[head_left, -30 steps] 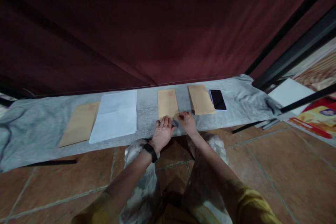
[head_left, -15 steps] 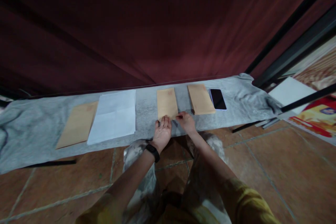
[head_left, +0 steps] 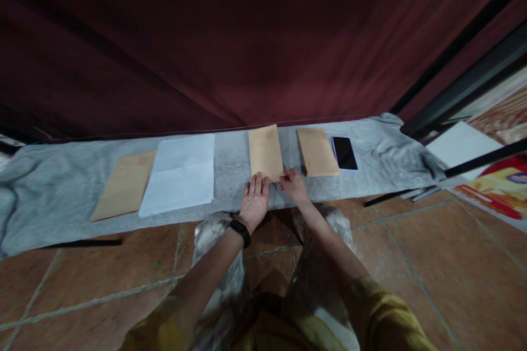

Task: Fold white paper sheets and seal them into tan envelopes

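Observation:
A brown paper envelope (head_left: 265, 153) lies before me at the middle of the cloth-covered bench. My left hand (head_left: 254, 200) rests at its near edge, fingers stretched out and touching the paper. With fingers pinched at the near right corner of that envelope is my right hand (head_left: 293, 185). To the right is a stack of brown envelopes (head_left: 318, 152), with a dark-screened phone (head_left: 345, 153) beside it. Left of my hands lies a pile of white paper sheets (head_left: 180, 175), and past it another brown envelope (head_left: 123, 186), partly under the sheets.
Grey cloth (head_left: 230, 159) covers the narrow bench. A dark red curtain (head_left: 247, 44) hangs behind it. On the right are a black metal bar (head_left: 489, 159) and a red and yellow printed package (head_left: 502, 184). Tiled floor (head_left: 135, 285) shows below.
The middle envelope's far end now reaches a little farther back, and its printed mark no longer shows. My hands stay at its near edge. The whole view has shifted slightly.

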The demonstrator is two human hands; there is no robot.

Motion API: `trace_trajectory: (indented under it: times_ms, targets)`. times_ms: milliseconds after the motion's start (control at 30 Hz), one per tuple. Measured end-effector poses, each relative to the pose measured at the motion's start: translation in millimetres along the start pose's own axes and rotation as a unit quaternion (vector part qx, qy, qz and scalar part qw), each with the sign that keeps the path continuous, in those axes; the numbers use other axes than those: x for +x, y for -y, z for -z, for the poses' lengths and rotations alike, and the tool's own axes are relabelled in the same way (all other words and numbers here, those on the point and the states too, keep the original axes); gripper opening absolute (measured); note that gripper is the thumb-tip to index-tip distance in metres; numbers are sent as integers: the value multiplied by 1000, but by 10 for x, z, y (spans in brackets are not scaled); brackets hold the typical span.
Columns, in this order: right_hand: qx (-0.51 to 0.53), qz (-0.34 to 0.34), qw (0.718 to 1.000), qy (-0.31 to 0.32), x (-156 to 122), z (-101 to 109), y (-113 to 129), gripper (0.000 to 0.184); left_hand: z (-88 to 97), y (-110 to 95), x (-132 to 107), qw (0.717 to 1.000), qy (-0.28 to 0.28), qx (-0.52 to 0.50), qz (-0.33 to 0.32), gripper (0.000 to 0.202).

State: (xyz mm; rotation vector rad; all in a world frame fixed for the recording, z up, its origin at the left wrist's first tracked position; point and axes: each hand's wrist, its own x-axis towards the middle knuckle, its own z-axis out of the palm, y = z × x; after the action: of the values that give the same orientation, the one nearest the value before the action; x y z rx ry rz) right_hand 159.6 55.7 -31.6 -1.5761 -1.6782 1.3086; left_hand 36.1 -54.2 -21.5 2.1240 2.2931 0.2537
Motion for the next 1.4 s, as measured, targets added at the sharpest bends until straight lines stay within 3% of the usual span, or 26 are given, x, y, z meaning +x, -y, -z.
trace_trajectory:
  times_ms: [167, 267, 367, 500, 567, 600, 700, 767, 833, 867, 900, 967, 1000, 1033, 1100, 1133, 1167, 1267, 1333, 1400]
  targets:
    - [88, -33, 996, 11, -6, 1, 32, 10, -25, 65, 27, 993, -47, -93, 51, 51]
    - [142, -63, 988, 17, -15, 19, 74, 13, -48, 146, 77, 975, -89, -187, 74, 53]
    - [187, -84, 978, 22, -29, 55, 109, 19, -93, 251, 180, 934, -132, -305, 132, 56]
    - [232, -86, 968, 31, -64, 100, 129, 23, -47, 382, 361, 862, -109, -434, 239, 60]
    - [244, -83, 966, 34, -81, 104, 133, 25, 133, 435, 408, 852, -132, -436, 259, 60]
    - [247, -83, 965, 35, -86, 99, 135, 24, 277, 459, 407, 852, -191, -418, 251, 61]
    - [246, -84, 965, 40, -88, 70, 142, 22, 870, 513, 306, 835, -360, -392, 139, 67]
    - [245, -84, 965, 41, -87, 50, 149, 21, 1288, 516, 199, 828, -445, -336, 62, 68]
    - [245, -84, 965, 41, -90, 40, 156, 21, 1603, 483, 116, 802, -513, -305, 16, 63]
    - [247, -83, 965, 41, -96, 40, 159, 21, 1698, 457, 96, 786, -512, -345, 22, 62]
    - [248, -80, 964, 44, -104, 45, 162, 21, 1745, 428, 91, 771, -474, -422, 47, 58]
    - [257, -69, 963, 53, -126, 63, 165, 20, 1699, 386, 114, 763, -291, -572, 77, 52]
    - [263, -61, 961, 59, -140, 75, 165, 19, 1614, 378, 133, 757, -246, -598, 94, 55]
    - [268, -55, 960, 64, -154, 89, 166, 19, 1496, 382, 151, 757, -264, -586, 119, 53]
    - [277, -46, 957, 69, -181, 114, 169, 19, 1202, 418, 177, 793, -337, -486, 143, 54]
    - [277, -43, 957, 69, -193, 125, 172, 19, 1046, 444, 184, 813, -336, -454, 141, 56]
    - [275, -41, 958, 69, -204, 134, 175, 20, 898, 472, 191, 814, -315, -463, 152, 56]
    - [271, -35, 959, 67, -224, 145, 188, 23, 569, 537, 217, 716, -237, -607, 250, 56]
    - [278, -33, 958, 67, -229, 141, 193, 26, 463, 549, 242, 660, -145, -686, 270, 55]
    - [282, -29, 957, 67, -228, 132, 193, 28, 417, 532, 264, 626, -49, -729, 272, 55]
